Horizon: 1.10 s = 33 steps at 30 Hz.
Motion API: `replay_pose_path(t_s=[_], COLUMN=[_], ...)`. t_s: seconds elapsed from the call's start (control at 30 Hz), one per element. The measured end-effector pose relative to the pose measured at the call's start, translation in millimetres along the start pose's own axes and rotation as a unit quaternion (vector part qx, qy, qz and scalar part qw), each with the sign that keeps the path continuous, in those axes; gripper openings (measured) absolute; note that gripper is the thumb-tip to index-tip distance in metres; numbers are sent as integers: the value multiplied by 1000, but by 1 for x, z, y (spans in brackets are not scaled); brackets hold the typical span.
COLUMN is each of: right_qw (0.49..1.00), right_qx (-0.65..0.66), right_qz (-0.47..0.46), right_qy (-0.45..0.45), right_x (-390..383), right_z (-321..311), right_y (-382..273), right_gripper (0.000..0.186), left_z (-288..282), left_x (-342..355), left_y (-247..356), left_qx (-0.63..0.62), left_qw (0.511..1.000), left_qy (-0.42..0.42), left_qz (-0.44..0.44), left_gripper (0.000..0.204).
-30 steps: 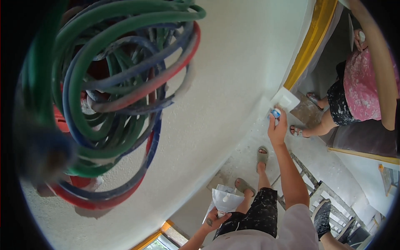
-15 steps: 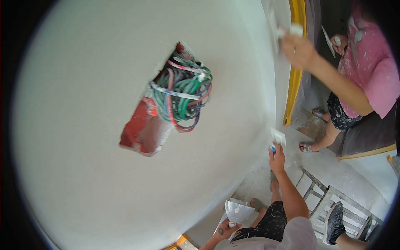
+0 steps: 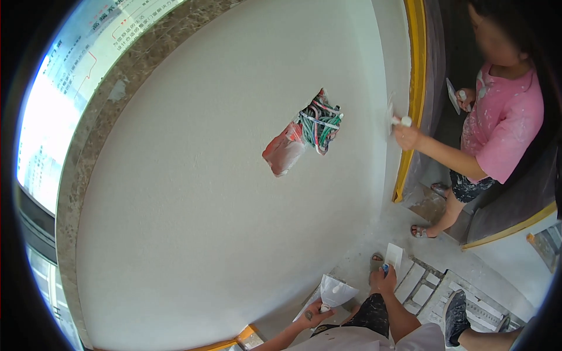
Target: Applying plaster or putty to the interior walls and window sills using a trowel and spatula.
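My left hand (image 3: 312, 317) is closed round the handle of a wide putty knife (image 3: 338, 291), whose broad blade carries white paste. Shut on a trowel with a blue grip, my right hand (image 3: 384, 282) is low in front of my legs. The flat pale plate of the trowel (image 3: 394, 255) points away from me, apart from the wall. Before me stretches a smooth off-white wall (image 3: 193, 193). A slanted cut-out (image 3: 284, 153) in it shows red inside, with a bundle of green, red and blue wires (image 3: 319, 126) bulging from its upper end.
At right, a co-worker in a pink shirt (image 3: 515, 134) presses a tool to the adjoining wall strip beside yellow tape (image 3: 417, 76). A paint-spotted ladder (image 3: 421, 284) and a dark shoe (image 3: 455, 313) are at lower right. Brown stone trim (image 3: 73, 205) borders a bright window.
The view has shifted, bringing the stone trim and window in and making the cut-out look smaller. My right hand with the trowel is lower. The co-worker's tool hand has moved down the wall strip.
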State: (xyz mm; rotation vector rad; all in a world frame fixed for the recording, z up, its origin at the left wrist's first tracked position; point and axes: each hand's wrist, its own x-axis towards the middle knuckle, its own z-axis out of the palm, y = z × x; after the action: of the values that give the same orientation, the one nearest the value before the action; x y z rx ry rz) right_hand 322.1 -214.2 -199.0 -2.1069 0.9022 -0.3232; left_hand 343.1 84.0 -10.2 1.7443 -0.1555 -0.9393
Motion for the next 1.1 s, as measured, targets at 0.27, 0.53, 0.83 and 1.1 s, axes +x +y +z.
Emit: replay_pose_path(t_s=[0.27,0.53,0.83,1.1], right_qw=[997,983,845,541], right_qx=[-48,-136,-366,-557], right_qz=[-37,-87,-242,-484], right_qy=[-49,-90,-304,-404], right_x=[4,10,91,160], right_z=[-23,-59,-137,-110], right_y=[-25,-24,-146,-290], right_gripper=[41,52,50,44], left_z=[7,-12,-12,4], left_x=[-17,-34,-70,-94], left_y=[-1,10,-36,-48], left_qx=[20,9,-84,-77], left_qw=[999,996,988,963], left_qy=[15,54,119,241], left_qz=[38,77,53,91], left_gripper=[43,36,31,28])
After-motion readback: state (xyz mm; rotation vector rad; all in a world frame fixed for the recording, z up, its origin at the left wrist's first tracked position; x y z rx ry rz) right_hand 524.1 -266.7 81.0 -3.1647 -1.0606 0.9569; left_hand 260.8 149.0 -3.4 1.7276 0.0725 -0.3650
